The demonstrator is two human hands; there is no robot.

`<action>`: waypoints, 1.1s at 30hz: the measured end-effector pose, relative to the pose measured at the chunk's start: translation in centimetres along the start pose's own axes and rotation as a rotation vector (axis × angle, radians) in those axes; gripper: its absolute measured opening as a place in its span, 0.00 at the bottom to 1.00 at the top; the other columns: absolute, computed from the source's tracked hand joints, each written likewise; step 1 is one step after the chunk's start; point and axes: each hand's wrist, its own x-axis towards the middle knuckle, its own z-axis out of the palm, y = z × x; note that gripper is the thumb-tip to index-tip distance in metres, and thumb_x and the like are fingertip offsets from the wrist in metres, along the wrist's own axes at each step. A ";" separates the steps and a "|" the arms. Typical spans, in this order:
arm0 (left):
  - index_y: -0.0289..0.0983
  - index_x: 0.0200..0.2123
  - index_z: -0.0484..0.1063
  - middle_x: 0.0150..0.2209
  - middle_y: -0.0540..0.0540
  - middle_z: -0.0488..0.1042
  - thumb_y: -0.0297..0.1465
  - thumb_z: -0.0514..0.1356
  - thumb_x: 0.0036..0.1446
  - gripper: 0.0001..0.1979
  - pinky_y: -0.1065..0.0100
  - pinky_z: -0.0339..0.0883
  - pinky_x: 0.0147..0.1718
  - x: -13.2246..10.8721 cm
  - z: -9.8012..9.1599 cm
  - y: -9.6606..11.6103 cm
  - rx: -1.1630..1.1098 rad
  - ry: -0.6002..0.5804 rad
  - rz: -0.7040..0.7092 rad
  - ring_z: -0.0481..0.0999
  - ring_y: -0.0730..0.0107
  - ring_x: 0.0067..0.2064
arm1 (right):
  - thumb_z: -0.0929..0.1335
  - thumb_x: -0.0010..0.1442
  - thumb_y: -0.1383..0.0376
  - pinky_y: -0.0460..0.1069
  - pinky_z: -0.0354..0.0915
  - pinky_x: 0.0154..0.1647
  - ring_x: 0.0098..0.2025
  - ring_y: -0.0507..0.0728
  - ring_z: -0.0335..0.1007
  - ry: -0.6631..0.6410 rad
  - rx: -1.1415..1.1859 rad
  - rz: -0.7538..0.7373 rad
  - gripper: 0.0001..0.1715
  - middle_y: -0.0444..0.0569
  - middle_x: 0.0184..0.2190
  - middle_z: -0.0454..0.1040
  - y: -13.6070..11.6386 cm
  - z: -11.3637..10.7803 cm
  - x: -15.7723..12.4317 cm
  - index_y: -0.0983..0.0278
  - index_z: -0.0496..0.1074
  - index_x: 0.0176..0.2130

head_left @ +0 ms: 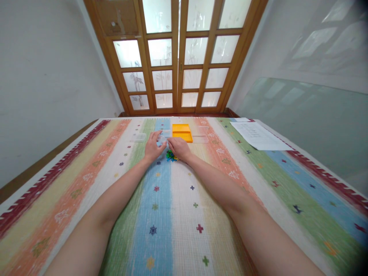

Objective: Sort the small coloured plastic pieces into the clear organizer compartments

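Note:
Both hands reach out over the striped tablecloth. My left hand [154,146] has its fingers apart, curved beside a clear plastic container [166,134]; whether it touches the container is hard to tell. Close to its right, my right hand [178,148] has its fingers drawn together, and what they hold, if anything, is too small to see. A small pile of green, blue and yellow pieces [170,155] lies just below and between the hands, partly under the right one. Behind the right hand sits an open yellow box [182,129] with two compartments.
Clear plastic containers flank the hands, one at the left [138,137] and another right of the yellow box [200,137]. Printed paper sheets [258,136] lie at the back right of the striped tablecloth [155,245]. Wood-framed glass doors [178,67] stand beyond the table.

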 end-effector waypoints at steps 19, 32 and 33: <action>0.41 0.47 0.75 0.68 0.43 0.64 0.24 0.58 0.55 0.17 0.48 0.62 0.67 0.0 0.2 -1.8 -0.034 -0.137 0.251 0.65 0.54 0.67 | 0.54 0.75 0.60 0.53 0.66 0.48 0.46 0.62 0.75 0.410 0.232 0.357 0.22 0.54 0.46 0.80 2.8 0.2 0.5 0.61 0.74 0.51; 0.41 0.43 0.77 0.63 0.41 0.68 0.32 0.60 0.65 0.06 0.52 0.64 0.64 0.4 -0.3 -3.6 0.144 -0.049 0.201 0.68 0.55 0.64 | 0.56 0.75 0.51 0.55 0.67 0.54 0.51 0.62 0.74 0.500 0.394 0.269 0.25 0.55 0.48 0.78 4.0 0.4 0.5 0.61 0.73 0.50; 0.41 0.43 0.77 0.62 0.40 0.68 0.32 0.60 0.65 0.06 0.52 0.64 0.64 0.5 -0.5 -4.1 0.149 -0.010 0.169 0.69 0.55 0.63 | 0.56 0.75 0.50 0.55 0.67 0.55 0.52 0.62 0.73 0.494 0.392 0.259 0.25 0.55 0.49 0.78 4.0 0.4 0.5 0.61 0.73 0.51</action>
